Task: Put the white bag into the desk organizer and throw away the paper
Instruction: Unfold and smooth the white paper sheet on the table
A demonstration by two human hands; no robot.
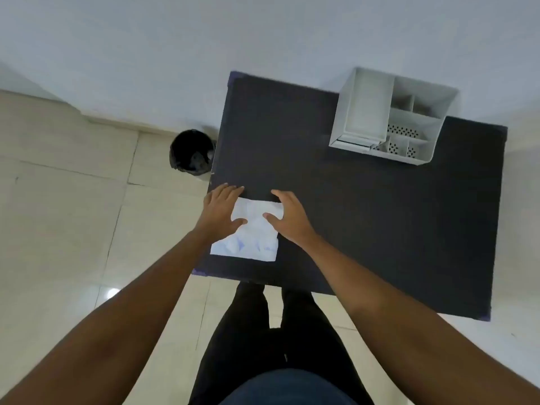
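Observation:
A flat white bag (252, 232) with faint blue print lies near the front left corner of the dark desk (365, 214). My left hand (222, 207) rests on its left upper edge, fingers spread, thumb on the bag. My right hand (287, 213) lies on its right upper edge in the same way. Neither hand has lifted it. I cannot tell a separate paper from the bag. The white desk organizer (391, 115), with several compartments, stands at the desk's far right.
A black waste bin (191, 152) with a dark liner stands on the tiled floor just left of the desk's far left side. A white wall runs behind the desk. My legs stand at the desk's front edge.

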